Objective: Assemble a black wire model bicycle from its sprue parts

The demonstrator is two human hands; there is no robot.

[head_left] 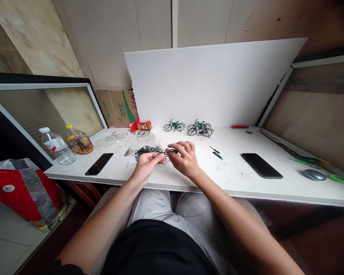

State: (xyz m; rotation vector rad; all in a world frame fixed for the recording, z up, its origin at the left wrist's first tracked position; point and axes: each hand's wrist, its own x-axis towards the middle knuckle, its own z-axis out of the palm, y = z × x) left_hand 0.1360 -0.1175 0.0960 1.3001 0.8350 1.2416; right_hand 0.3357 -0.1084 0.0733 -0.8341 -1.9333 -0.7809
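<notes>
Above the white table, my left hand [149, 162] and my right hand [185, 158] come close together around a small thin black plastic part [171, 151]. Left thumb and fingers pinch one end of it; the right fingers curl round the other end and partly hide it. Just behind my left hand lies a tangled heap of black plastic model parts [149, 149]. Farther back stand several small model bicycles: a green one [174, 125] on the left, and a black one [200, 131] in front of green at the right.
Phones lie at left [99, 164] and right [260, 165]. A water bottle [57, 147] and a yellow-capped drink bottle [78, 140] stand at the left. A green-handled tool [217, 154] lies right of my hands. A white board [212, 84] leans at the back. A silver oval object [314, 175] sits far right.
</notes>
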